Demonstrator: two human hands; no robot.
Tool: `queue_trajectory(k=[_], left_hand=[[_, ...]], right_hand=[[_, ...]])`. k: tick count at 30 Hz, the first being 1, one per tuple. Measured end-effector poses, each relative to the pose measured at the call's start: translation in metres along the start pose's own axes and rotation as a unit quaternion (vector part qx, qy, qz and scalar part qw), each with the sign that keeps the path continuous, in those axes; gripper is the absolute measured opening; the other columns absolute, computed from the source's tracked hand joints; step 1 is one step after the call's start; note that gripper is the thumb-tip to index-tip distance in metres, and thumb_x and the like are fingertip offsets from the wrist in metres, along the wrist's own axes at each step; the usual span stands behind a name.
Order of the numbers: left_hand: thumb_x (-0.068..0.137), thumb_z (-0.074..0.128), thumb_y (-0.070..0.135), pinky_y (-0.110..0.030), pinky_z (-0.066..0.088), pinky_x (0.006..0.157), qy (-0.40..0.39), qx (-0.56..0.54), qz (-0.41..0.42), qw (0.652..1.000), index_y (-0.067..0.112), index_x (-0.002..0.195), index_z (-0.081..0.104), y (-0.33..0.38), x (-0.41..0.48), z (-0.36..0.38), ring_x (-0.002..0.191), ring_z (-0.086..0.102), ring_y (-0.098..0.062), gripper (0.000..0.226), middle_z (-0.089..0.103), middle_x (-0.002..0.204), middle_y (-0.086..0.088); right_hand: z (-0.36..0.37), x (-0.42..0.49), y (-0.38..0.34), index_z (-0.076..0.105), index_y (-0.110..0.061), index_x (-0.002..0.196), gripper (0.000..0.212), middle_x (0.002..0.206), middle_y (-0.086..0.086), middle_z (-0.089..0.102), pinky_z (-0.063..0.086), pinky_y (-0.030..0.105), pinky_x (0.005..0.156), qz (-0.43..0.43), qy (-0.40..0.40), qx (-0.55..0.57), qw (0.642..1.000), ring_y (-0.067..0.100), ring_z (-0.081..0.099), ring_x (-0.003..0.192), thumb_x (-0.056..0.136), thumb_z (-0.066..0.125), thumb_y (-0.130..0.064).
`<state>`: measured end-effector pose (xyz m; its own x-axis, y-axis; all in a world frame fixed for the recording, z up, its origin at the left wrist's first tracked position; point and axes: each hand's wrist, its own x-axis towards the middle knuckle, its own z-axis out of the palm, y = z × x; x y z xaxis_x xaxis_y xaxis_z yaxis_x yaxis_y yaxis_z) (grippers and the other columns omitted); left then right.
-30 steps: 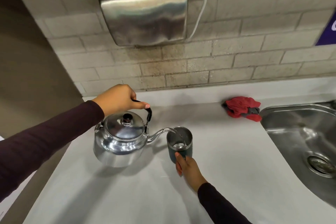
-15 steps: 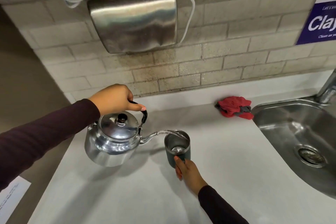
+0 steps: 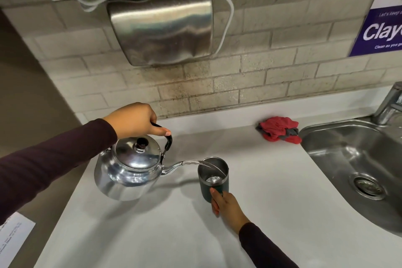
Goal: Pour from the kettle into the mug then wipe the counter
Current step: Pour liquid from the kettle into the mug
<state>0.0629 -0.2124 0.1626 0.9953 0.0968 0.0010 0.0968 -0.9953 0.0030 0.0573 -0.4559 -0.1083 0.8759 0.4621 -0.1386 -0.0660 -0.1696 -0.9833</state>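
Note:
My left hand (image 3: 136,121) grips the black handle of a shiny steel kettle (image 3: 128,169), which is lifted off the white counter (image 3: 174,235) and tilted to the right. A thin stream of water runs from its spout into a dark green mug (image 3: 212,185) with a steel inside. The mug stands on the counter, and my right hand (image 3: 227,204) holds it at its near side. A crumpled red cloth (image 3: 278,129) lies at the back of the counter, beside the sink.
A steel sink (image 3: 356,159) with a drain fills the right side, with a tap (image 3: 391,104) at its far corner. On the tiled wall hang a steel dispenser (image 3: 161,28), a white cord and a purple sign (image 3: 380,26). A paper sheet (image 3: 13,237) lies lower left.
The camera has tilted up and shifted right, showing more wall, the sign and the tap. The kettle stays tilted and water keeps running into the mug; both hands keep their hold.

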Motion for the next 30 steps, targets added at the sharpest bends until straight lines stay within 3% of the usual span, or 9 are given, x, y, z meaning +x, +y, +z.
queue_trajectory(k=[10, 15, 30], left_hand=[[0.06, 0.064, 0.072, -0.025, 0.022, 0.045, 0.006, 0.007, -0.011, 1.0, 0.016, 0.043, 0.039, -0.011, -0.008, 0.002, 0.042, 0.03, -0.017, 0.064, 0.03, 0.038, 0.003], [0.059, 0.062, 0.074, -0.025, 0.023, 0.044, 0.009, 0.011, -0.015, 1.0, 0.016, 0.045, 0.044, -0.018, -0.011, 0.003, 0.041, 0.033, -0.016, 0.063, 0.034, 0.038, 0.003], [0.063, 0.064, 0.07, -0.026, 0.021, 0.045, 0.022, -0.009, -0.003, 1.0, 0.015, 0.043, 0.038, -0.019, -0.014, 0.004, 0.042, 0.029, -0.016, 0.064, 0.029, 0.04, 0.002]], right_hand=[[0.0, -0.001, -0.004, 0.034, -0.028, 0.042, 0.056, 0.041, -0.008, 0.036, 0.035, 0.02, 0.049, 0.01, 0.003, 0.003, 1.0, 0.015, 0.035, 0.046, 0.097, 0.044, -0.03], [-0.001, -0.003, -0.006, 0.034, -0.019, 0.046, 0.052, 0.045, -0.001, 0.038, 0.036, 0.021, 0.051, 0.013, 0.0, 0.0, 1.0, 0.016, 0.036, 0.048, 0.097, 0.044, -0.029], [-0.001, -0.004, -0.01, 0.035, -0.024, 0.042, 0.056, 0.042, -0.003, 0.041, 0.039, 0.021, 0.055, 0.016, 0.005, -0.011, 1.0, 0.016, 0.039, 0.047, 0.097, 0.043, -0.029]])
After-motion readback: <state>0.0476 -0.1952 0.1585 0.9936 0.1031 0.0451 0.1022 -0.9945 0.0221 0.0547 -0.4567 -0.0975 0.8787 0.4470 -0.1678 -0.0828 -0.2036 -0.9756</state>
